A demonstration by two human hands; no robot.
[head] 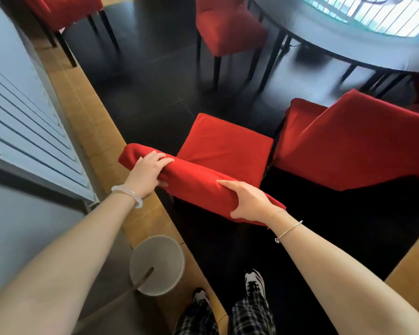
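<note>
1. Floor [155, 97]: dark tiles, bordered on the left by a tan strip [87, 112].
2. Round table [324, 42]: upper right, with its top partly out of frame.
3. Slatted wall unit [22, 131]: pale, on the left wall.
4. Side chair [348, 146]: red-covered, just beside the right flank of the centre chair. It is not clear whether the two touch.
5. Far chair [228, 27]: red-covered, standing at the table and well apart from the hands.
6. Centre chair [225, 151]: red-covered and directly in front of the person, between the tan strip and the side chair. Its seat faces away. The top of its backrest runs diagonally from upper left to lower right, and both hands are on it.
7. White bucket [157, 264]: on the floor under the left forearm, with a stick-like handle resting in it.
8. Right hand [249, 201]: clamped on the right end of the backrest top. One digit lies straight along the fabric, and the others wrap round the edge, out of view.
9. Left hand [148, 172]: clamped on the left end of the backrest top. The fingers curl over the top and the thumb sits beneath on the near face. The hands are apart, one at each end.
10. White bangle [127, 193]: on the left wrist.
11. Thin bracelet [288, 230]: on the right wrist.
</note>
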